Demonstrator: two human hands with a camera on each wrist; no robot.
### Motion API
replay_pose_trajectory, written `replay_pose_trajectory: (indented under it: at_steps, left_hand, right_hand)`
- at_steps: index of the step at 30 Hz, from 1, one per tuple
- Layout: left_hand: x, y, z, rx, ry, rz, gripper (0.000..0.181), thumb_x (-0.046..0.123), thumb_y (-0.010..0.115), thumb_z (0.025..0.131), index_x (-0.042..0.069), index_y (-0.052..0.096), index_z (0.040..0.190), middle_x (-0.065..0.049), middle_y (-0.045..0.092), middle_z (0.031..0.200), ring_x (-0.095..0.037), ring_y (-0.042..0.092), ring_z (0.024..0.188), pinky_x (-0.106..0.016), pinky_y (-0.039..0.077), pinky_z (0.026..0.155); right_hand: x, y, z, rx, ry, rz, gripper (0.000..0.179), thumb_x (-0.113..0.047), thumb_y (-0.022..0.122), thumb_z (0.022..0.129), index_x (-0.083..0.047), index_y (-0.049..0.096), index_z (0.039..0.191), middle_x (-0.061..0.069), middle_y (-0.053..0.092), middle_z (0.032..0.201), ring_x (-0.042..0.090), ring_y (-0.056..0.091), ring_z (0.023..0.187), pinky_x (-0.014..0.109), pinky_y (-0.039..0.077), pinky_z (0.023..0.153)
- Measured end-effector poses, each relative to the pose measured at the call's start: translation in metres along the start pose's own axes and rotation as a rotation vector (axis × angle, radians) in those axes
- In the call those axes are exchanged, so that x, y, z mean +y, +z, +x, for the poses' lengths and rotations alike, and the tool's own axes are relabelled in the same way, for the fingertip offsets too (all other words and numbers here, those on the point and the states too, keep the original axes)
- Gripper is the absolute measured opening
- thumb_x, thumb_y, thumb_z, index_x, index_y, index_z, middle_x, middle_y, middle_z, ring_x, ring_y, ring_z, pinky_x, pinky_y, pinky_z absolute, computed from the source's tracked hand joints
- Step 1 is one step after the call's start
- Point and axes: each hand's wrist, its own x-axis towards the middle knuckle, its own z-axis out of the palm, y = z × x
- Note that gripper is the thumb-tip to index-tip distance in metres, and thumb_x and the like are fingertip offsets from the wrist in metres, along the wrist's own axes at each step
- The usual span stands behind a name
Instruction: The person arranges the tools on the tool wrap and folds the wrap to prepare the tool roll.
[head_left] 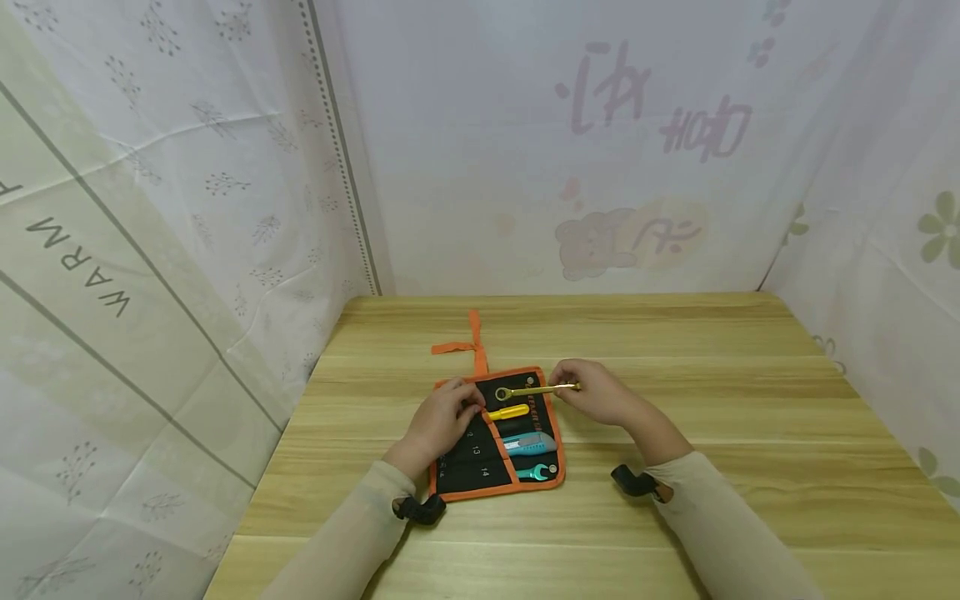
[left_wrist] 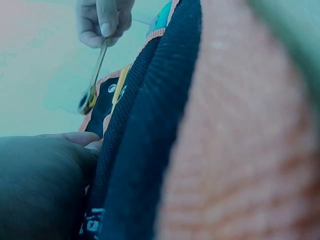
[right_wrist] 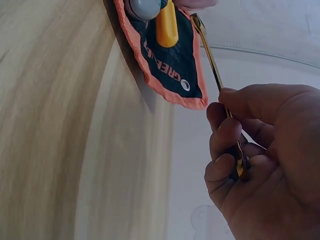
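A black tool pouch (head_left: 461,479) with orange trim lies unrolled on the table. At its upper pocket edge, my left hand (head_left: 444,421) pinches the orange trim between thumb and fingers. My right hand (head_left: 596,393) grips a gold combination wrench (head_left: 536,390) by one end, as the right wrist view shows. The wrench's ring end points left, over the pouch's top flap and close to the left fingers. Pocketed below it are a yellow handle (head_left: 512,412), a light-blue utility knife (head_left: 531,443) and a teal open-end wrench (head_left: 534,474). Their lower parts are hidden in the pockets.
An orange tie strap (head_left: 476,337) stretches from the pouch toward the far side of the wooden table (head_left: 675,533). Patterned curtains (head_left: 480,167) hang behind the table and on both sides. Each wrist wears a black camera mount (head_left: 633,482).
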Motion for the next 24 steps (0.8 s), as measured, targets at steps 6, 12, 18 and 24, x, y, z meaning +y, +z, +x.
replay_pose_trajectory:
  at_steps: [6, 12, 18, 24]
  left_hand:
    - [0.0, 0.0, 0.0, -0.001, 0.002, 0.008, 0.008, 0.021, 0.073, 0.102, 0.029, 0.072, 0.102, 0.012, 0.059, 0.101, -0.006, 0.053, 0.076, -0.027, 0.05, 0.068]
    - [0.0, 0.0, -0.001, -0.005, -0.007, 0.008, 0.008, 0.021, 0.073, 0.102, 0.029, 0.072, 0.102, 0.012, 0.058, 0.1, -0.006, 0.053, 0.076, -0.028, 0.05, 0.068]
    - [0.0, 0.0, -0.001, -0.004, -0.01, -0.001, 0.01, 0.02, 0.073, 0.101, 0.029, 0.072, 0.101, 0.013, 0.058, 0.1, -0.006, 0.054, 0.077, -0.028, 0.051, 0.069]
    - [0.0, 0.0, -0.001, -0.006, -0.004, 0.007, 0.012, 0.017, 0.072, 0.101, 0.029, 0.071, 0.101, 0.013, 0.058, 0.1, -0.007, 0.057, 0.081, -0.028, 0.053, 0.072]
  right_hand:
    - [-0.002, 0.007, 0.007, -0.009, -0.005, -0.006, 0.013, -0.006, 0.069, 0.102, -0.017, 0.07, 0.108, -0.003, 0.068, 0.105, 0.015, 0.063, 0.098, 0.039, 0.054, 0.085]
    - [-0.002, 0.013, 0.013, -0.018, -0.004, -0.021, 0.012, -0.01, 0.069, 0.102, -0.02, 0.071, 0.108, -0.004, 0.067, 0.106, 0.014, 0.062, 0.098, 0.038, 0.054, 0.084]
    - [-0.002, 0.017, 0.016, -0.036, 0.003, -0.012, 0.01, -0.01, 0.069, 0.103, -0.019, 0.07, 0.108, -0.003, 0.067, 0.104, 0.015, 0.062, 0.096, 0.038, 0.053, 0.083]
    - [0.0, 0.02, 0.022, -0.035, 0.002, -0.036, 0.01, -0.011, 0.069, 0.103, -0.02, 0.071, 0.107, -0.007, 0.068, 0.105, 0.014, 0.062, 0.097, 0.037, 0.054, 0.083]
